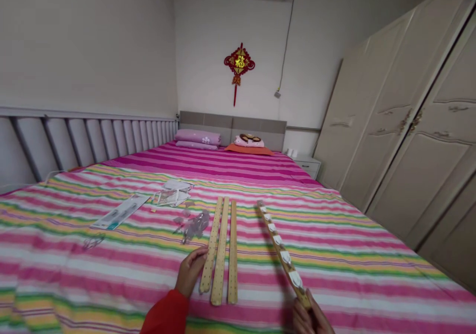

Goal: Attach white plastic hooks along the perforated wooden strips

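Three pale wooden strips with rows of small holes lie side by side on the striped sheet. At the edge of the leftmost wooden strip (211, 249) is my left hand (191, 269), its fingers bent and closed against the wood. The middle strip (222, 254) and the right-hand strip (232, 254) have no hand on them. My right hand (310, 314) grips the near end of another wooden strip (278, 247), raised at a slant. Several white pieces with clear covers sit in a row along it; their exact kind is hard to make out.
Crumpled clear plastic (195, 225) lies left of the strips. Farther left are a flat packet (122, 211), white wrappers (173, 193) and a small tangle of thin bands or wire (92, 241). Folded bedding (199, 138) rests by the headboard (206, 120). A wardrobe (401, 115) stands right.
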The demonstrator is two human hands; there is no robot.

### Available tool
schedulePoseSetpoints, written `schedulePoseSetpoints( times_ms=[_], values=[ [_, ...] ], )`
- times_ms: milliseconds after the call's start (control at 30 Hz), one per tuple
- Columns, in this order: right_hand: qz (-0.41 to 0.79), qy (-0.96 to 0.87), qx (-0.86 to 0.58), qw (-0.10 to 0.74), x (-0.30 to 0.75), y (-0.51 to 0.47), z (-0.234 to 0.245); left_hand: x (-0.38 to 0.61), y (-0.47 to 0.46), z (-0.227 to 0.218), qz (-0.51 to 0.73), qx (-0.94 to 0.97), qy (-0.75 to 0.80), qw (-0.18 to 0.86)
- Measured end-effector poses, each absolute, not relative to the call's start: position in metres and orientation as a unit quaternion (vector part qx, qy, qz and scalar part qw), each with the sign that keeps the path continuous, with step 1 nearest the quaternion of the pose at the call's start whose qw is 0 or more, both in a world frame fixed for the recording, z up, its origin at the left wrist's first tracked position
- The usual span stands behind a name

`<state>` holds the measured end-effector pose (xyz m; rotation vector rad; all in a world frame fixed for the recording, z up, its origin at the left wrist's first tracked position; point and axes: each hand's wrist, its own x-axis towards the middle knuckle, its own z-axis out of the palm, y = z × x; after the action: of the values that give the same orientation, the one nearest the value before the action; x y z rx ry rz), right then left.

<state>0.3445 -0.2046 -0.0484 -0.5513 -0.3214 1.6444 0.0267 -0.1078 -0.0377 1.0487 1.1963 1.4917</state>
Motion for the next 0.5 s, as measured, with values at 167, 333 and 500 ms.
schedulePoseSetpoints(
  times_ms=[167, 333, 500],
  values=[
    [0.727, -0.155, -0.216, 0.633, 0.272, -0.181, -0.006, 0.041, -0.121, -0.013, 0.617, 0.387, 0.474, 0.495],
    [0.725, -0.161, -0.258, 0.618, 0.212, -0.155, 0.015, 0.077, -0.134, 0.018, 0.6, 0.36, 0.401, 0.591],
    [0.699, -0.192, -0.289, 0.625, 0.169, -0.14, 0.02, 0.101, -0.126, 0.029, 0.611, 0.39, 0.36, 0.587]
  ],
)
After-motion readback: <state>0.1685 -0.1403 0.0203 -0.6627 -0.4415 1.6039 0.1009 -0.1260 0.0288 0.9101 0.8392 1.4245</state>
